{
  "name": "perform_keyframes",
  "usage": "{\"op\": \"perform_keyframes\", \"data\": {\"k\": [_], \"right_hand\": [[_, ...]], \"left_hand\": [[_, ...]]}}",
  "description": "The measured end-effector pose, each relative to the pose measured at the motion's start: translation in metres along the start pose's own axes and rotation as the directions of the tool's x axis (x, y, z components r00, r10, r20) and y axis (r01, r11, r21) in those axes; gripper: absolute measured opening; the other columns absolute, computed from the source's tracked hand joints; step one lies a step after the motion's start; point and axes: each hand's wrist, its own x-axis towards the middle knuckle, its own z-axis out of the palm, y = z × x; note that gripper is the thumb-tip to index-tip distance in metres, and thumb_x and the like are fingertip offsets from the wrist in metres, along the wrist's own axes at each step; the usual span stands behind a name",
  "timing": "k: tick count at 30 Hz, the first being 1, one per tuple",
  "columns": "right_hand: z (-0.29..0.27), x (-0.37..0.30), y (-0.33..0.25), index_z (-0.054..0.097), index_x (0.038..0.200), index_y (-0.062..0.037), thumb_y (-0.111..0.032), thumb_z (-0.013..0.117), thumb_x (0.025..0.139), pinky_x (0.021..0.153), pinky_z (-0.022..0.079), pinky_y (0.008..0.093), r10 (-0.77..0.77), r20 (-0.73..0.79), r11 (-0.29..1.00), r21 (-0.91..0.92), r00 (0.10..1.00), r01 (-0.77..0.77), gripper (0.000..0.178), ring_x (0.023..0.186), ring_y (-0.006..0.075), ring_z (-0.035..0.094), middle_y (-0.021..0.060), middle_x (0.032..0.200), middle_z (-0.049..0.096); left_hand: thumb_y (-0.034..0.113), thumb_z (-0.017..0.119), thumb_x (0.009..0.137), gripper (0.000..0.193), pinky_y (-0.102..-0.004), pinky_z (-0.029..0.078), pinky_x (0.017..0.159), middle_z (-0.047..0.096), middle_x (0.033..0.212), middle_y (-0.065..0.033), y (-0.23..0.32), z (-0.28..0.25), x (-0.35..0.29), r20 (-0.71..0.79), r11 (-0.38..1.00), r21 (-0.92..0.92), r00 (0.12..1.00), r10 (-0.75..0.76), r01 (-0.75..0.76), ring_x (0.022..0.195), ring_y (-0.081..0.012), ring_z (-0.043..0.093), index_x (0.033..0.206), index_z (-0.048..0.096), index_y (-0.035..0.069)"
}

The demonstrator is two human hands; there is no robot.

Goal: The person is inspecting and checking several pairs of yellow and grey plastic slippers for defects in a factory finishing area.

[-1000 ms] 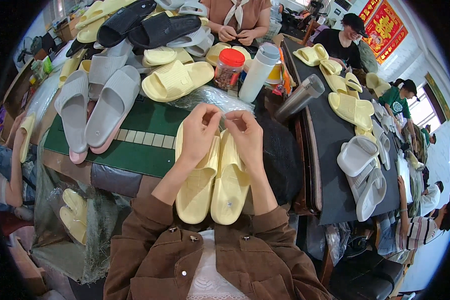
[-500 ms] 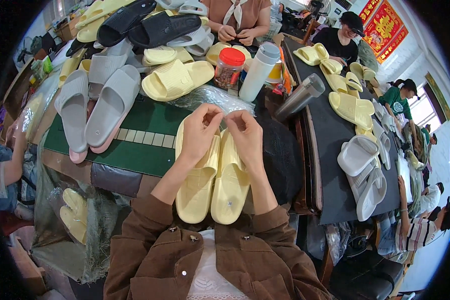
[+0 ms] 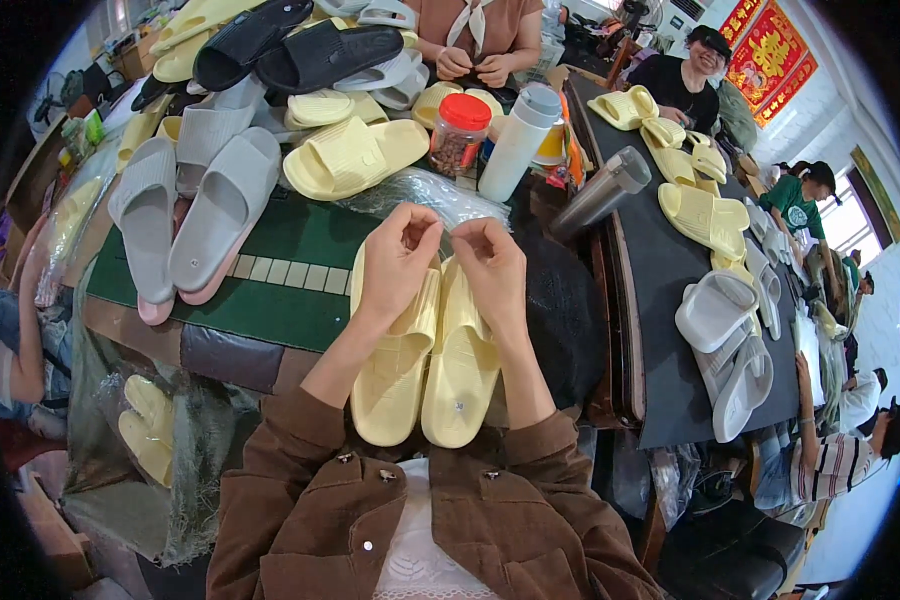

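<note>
In front of me a pair of pale yellow slide sandals lies side by side, heels toward me. Above their straps, my left hand and my right hand face each other with fingertips pinched, a small gap between them. Whatever the fingers hold, if anything, is too small to make out. Beyond the hands lies crumpled clear plastic wrap. Another yellow slide rests behind it, and grey slides with pink soles stand at left on a green mat.
A red-lidded jar, a white bottle and a steel tumbler stand beyond my right hand. Black slides top a heap at the back. More slides line a dark conveyor belt at right. Co-workers sit around.
My hands stay nearly in place, the left shifting up very slightly. At the back right, a co-worker has raised their head. The sandals have not moved.
</note>
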Motion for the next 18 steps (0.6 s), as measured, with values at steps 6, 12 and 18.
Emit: {"op": "perform_keyframes", "data": {"k": [6, 12, 18], "right_hand": [[0.0, 0.0, 0.004, 0.061, 0.09, 0.0005, 0.002, 0.06, 0.081, 0.066, 0.043, 0.0211, -0.065, -0.04, 0.997, -0.033, 0.997, 0.063, 0.009, 0.07, 0.0057, 0.052, 0.0009, 0.078, 0.059], [0.001, 0.001, 0.006, 0.061, 0.09, 0.0002, 0.002, 0.06, 0.081, 0.067, 0.043, 0.0211, -0.076, -0.05, 0.994, -0.084, 0.996, 0.072, 0.01, 0.071, 0.0062, 0.052, 0.0011, 0.078, 0.058], [0.001, 0.002, 0.011, 0.061, 0.093, 0.0003, 0.002, 0.059, 0.083, 0.067, 0.043, 0.0208, -0.089, -0.077, 0.996, -0.036, 0.993, 0.087, 0.01, 0.072, 0.0064, 0.053, 0.0008, 0.079, 0.058]], "left_hand": [[0.006, 0.061, 0.089, 0.006, -0.0175, 0.04, 0.062, 0.057, 0.081, 0.0026, 0.002, -0.001, -0.001, -0.027, 1.0, 0.005, 1.0, 0.003, -0.002, 0.069, -0.0017, 0.048, 0.093, 0.06, 0.001], [0.006, 0.061, 0.089, 0.008, -0.0176, 0.041, 0.062, 0.059, 0.083, 0.0021, 0.001, -0.002, -0.001, -0.041, 1.0, 0.0, 0.999, 0.002, -0.002, 0.069, -0.0019, 0.049, 0.095, 0.061, 0.002], [0.005, 0.061, 0.088, 0.014, -0.018, 0.043, 0.062, 0.061, 0.083, -0.0003, 0.002, 0.001, 0.0, -0.04, 0.993, -0.113, 0.999, -0.022, 0.018, 0.069, -0.0034, 0.053, 0.102, 0.058, 0.002]]}}
